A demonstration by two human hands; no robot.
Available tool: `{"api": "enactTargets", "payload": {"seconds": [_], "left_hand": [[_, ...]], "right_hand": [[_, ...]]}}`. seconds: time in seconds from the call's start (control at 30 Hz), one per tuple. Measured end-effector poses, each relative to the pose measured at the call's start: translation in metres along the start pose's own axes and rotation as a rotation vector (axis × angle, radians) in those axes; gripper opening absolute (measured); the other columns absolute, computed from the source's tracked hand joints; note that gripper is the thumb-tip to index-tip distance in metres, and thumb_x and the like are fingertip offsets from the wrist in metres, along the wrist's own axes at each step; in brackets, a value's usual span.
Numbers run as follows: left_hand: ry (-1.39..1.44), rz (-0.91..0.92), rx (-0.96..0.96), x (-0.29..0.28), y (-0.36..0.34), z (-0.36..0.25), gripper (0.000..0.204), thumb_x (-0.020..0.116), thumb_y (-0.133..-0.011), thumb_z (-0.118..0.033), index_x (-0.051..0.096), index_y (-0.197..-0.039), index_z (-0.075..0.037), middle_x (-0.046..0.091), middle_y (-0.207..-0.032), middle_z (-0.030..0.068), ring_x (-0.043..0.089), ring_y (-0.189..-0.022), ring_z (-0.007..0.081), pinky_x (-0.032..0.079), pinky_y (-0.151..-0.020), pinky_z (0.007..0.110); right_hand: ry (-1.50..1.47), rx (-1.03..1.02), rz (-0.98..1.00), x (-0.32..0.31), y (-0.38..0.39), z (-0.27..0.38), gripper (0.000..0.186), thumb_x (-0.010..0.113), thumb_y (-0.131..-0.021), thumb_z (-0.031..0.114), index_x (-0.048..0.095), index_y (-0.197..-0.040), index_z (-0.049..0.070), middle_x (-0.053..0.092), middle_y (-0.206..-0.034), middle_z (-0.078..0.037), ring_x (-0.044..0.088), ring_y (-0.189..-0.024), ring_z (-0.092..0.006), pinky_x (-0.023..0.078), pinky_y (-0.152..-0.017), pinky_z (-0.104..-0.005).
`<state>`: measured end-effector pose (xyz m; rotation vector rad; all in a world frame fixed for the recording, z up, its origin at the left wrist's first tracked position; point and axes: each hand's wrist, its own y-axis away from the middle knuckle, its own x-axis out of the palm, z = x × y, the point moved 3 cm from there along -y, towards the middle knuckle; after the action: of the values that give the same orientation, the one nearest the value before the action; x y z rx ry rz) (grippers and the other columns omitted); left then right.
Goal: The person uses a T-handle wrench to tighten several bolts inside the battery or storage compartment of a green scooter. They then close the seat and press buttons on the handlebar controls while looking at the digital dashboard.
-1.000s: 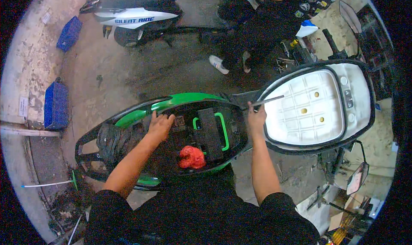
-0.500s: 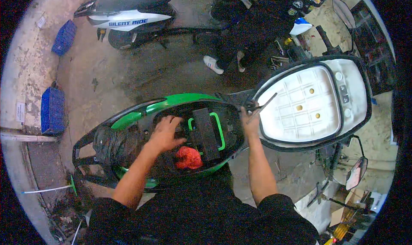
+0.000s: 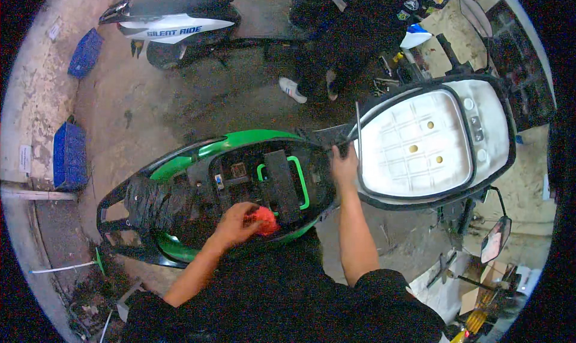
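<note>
Red rag [image 3: 264, 219] gripped in my left hand [image 3: 237, 223]; my right hand [image 3: 344, 166] grips a tool [image 3: 358, 127] — wiping the bay [image 3: 264, 181] looks next.

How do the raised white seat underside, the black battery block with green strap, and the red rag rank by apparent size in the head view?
Largest to smallest:
1. raised white seat underside
2. black battery block with green strap
3. red rag, partly covered by the left hand
</note>
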<state>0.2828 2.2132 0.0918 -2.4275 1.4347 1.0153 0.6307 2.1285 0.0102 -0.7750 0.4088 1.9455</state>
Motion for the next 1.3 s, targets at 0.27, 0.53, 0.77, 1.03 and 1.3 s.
{"api": "enactTargets", "payload": {"seconds": [0.27,0.53,0.77,1.03,1.3], "left_hand": [[-0.229,-0.042,-0.051,0.013,0.025,0.05,0.044,0.067,-0.074,-0.03,0.057,-0.11,-0.007,0.059,-0.107,0.0136,0.054,-0.102,0.0353,0.042,-0.089,0.045],[-0.204,-0.116,-0.028,0.03,0.031,0.058,0.042,0.066,-0.075,-0.032,0.057,-0.109,-0.009,0.058,-0.11,0.013,0.053,-0.105,0.0359,0.037,-0.094,0.049],[-0.252,-0.191,0.074,0.019,0.031,0.044,0.028,0.068,-0.071,-0.028,0.06,-0.091,-0.009,0.061,-0.09,0.0112,0.055,-0.089,0.0325,0.039,-0.084,0.047],[-0.291,-0.305,0.127,0.03,0.03,0.054,0.025,0.069,-0.069,-0.023,0.062,-0.088,-0.009,0.063,-0.087,0.0107,0.058,-0.083,0.0312,0.042,-0.082,0.044],[-0.015,-0.084,0.333,0.067,-0.053,-0.043,0.017,0.063,-0.076,-0.018,0.062,-0.09,-0.008,0.063,-0.093,0.0123,0.059,-0.092,0.0324,0.041,-0.09,0.046]], "right_hand": [[-0.13,-0.086,-0.293,-0.001,0.011,0.02,0.048,0.071,-0.076,0.031,0.058,-0.11,-0.001,0.064,-0.098,-0.022,0.061,-0.093,-0.0384,0.047,-0.08,-0.044],[-0.004,-0.227,-0.153,-0.01,0.012,0.024,0.037,0.069,-0.079,0.027,0.061,-0.102,-0.001,0.065,-0.092,-0.021,0.062,-0.085,-0.0374,0.047,-0.077,-0.0412],[0.088,-0.095,-0.421,0.003,0.016,0.015,0.028,0.072,-0.076,0.022,0.064,-0.089,-0.001,0.067,-0.082,-0.018,0.063,-0.075,-0.0329,0.048,-0.071,-0.039],[0.026,-0.053,-0.19,-0.026,0.014,0.011,0.046,0.07,-0.077,0.033,0.061,-0.104,-0.003,0.064,-0.094,-0.023,0.061,-0.088,-0.0387,0.047,-0.081,-0.0417],[-0.165,0.128,-0.203,-0.132,0.106,0.034,0.023,0.069,-0.08,0.009,0.062,-0.099,-0.001,0.064,-0.095,-0.009,0.059,-0.088,-0.0165,0.048,-0.078,-0.0295]]}}
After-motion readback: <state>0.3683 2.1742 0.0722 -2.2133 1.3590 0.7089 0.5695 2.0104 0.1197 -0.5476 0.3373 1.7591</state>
